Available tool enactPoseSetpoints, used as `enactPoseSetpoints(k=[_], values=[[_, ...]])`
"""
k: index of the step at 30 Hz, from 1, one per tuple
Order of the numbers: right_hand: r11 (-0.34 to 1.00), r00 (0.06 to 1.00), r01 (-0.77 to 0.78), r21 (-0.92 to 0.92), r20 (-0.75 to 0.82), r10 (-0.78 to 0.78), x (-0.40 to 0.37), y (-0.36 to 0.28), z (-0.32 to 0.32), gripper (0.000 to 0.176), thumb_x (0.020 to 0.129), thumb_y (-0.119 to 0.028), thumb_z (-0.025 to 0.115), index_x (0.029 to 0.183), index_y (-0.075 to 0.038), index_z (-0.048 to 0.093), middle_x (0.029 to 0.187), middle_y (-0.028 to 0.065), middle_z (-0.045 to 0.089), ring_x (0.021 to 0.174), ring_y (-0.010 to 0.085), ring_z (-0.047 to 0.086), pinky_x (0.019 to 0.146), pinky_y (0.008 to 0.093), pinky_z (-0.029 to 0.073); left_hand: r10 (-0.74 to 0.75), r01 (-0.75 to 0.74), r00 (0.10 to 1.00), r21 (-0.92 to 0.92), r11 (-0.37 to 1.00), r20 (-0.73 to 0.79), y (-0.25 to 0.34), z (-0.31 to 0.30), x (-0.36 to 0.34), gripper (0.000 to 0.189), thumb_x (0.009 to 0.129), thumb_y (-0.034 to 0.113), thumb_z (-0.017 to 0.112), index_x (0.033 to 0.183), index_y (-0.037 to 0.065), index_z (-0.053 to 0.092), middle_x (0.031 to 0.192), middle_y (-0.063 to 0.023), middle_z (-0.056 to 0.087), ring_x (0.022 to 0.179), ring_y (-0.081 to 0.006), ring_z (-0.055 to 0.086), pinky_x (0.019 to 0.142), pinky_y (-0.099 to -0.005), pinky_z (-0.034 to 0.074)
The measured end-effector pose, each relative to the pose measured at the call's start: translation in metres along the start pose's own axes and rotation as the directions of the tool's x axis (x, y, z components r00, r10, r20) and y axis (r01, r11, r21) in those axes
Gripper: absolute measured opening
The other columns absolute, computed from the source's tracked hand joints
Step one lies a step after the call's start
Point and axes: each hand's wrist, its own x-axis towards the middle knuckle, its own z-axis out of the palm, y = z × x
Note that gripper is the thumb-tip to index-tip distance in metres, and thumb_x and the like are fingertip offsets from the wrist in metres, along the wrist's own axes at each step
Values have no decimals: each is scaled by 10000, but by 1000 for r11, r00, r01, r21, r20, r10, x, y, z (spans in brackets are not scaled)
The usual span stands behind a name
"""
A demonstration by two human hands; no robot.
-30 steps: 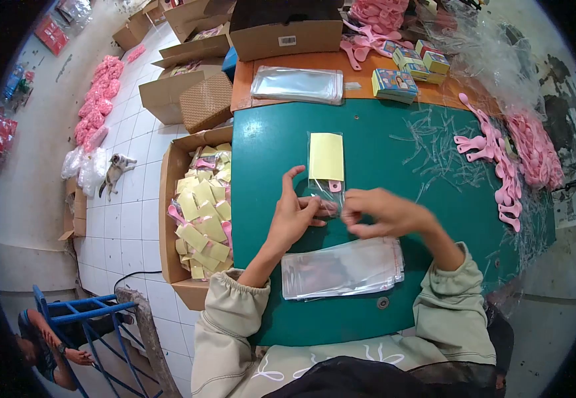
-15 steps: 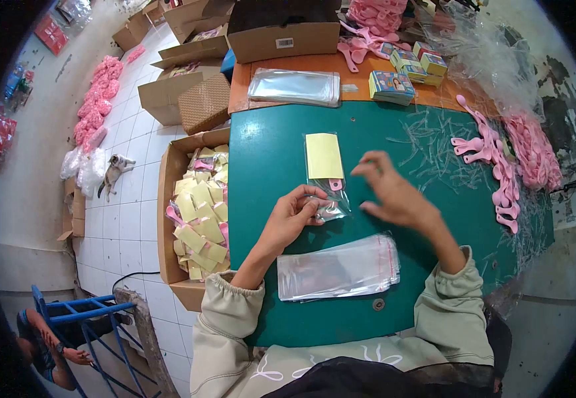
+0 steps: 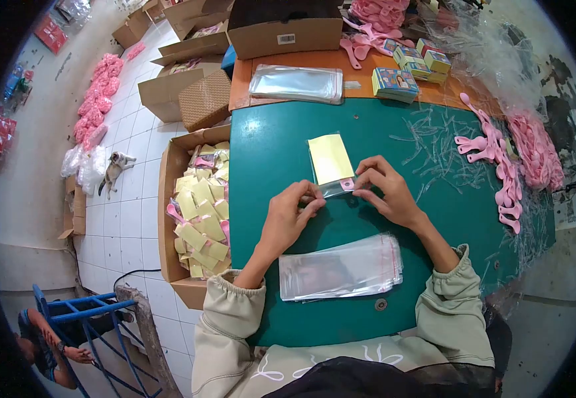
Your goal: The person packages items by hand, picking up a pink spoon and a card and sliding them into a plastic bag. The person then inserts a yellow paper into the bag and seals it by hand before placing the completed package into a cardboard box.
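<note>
Between my hands lies a clear plastic bag (image 3: 333, 192) with a yellow card (image 3: 331, 159) inside. The pink handle end of a spoon (image 3: 347, 184) shows just below the card. My left hand (image 3: 289, 215) pinches the bag's lower left corner. At the lower right edge, my right hand (image 3: 389, 192) grips the same bag between thumb and fingers. Nearer my body, a stack of flat clear bags (image 3: 341, 268) rests on the green table (image 3: 268, 159).
An open carton (image 3: 169, 219) at the left holds many packed yellow cards. Pink spoons (image 3: 503, 179) and plastic strips lie at the right. Small card packs (image 3: 394, 83), more clear bags (image 3: 294, 83) and a brown box (image 3: 285, 33) are at the back. A cat (image 3: 114, 172) is on the floor.
My right hand has come in from the right and taken hold of the bag's edge. The bag's lower part is now folded up and flatter, and the card is slightly tilted.
</note>
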Motion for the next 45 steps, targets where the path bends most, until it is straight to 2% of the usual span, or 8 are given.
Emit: enactPoseSetpoints(k=[7,15,18,31,34,37,42,45], values=[[636,865,-415,650,65,498,0,5,24,90,863,-72,579,902,5,554,931,71,555,800,99,578,626,236,507,-56,55,992,-10,998,-112,-5,8,5,131,824,76,641,896,-20,589,848,-48,609,777,-97,596,632,-226,537],[701,843,-410,584,-51,536,5,9,30,110,842,-62,611,877,5,531,750,58,623,641,87,597,544,216,490,-252,248,965,-52,967,-78,-3,8,9,166,824,90,645,906,-33,569,854,-71,604,791,-101,598,615,-238,551],[695,820,-424,580,-79,567,8,6,30,139,822,-46,633,873,-2,512,734,61,621,609,86,595,516,206,480,-139,112,976,-166,980,-165,-6,13,8,182,831,81,635,930,-16,517,879,-60,573,809,-106,593,593,-233,548],[761,851,-419,496,-77,519,7,10,34,269,822,-80,634,1078,-14,586,741,50,628,602,66,581,525,207,472,-125,100,980,-163,982,-152,-10,14,6,303,838,32,601,1125,13,504,1031,-61,568,813,-90,567,559,-207,502],[820,864,-485,304,22,503,9,2,16,272,835,-141,617,1086,-36,607,806,79,645,681,119,608,598,248,486,-175,146,977,-217,965,-123,-6,5,2,388,841,50,598,1213,42,489,1067,-54,563,812,-80,551,571,-196,459],[944,949,-314,-102,-78,307,1,15,-43,240,837,-172,591,1039,-49,634,883,108,649,805,207,616,712,311,485,-221,178,961,-238,955,-167,7,-34,-20,460,841,79,600,1279,72,460,1079,-38,558,806,-67,526,595,-178,416],[603,901,-432,-671,-294,318,-57,127,-184,136,764,-38,554,875,-42,632,852,137,604,847,291,568,781,375,440,-278,257,861,-108,960,-426,-30,-130,-86,455,852,72,562,1289,47,438,1212,-69,517,905,-94,540,625,-213,454],[711,909,-407,-573,-178,378,-66,136,-212,145,722,-22,583,862,-40,619,827,124,574,832,299,549,766,368,429,-290,336,798,-10,942,-528,-79,-164,-115,425,852,105,569,1259,43,462,1196,-88,517,911,-150,549,721,-264,470]])
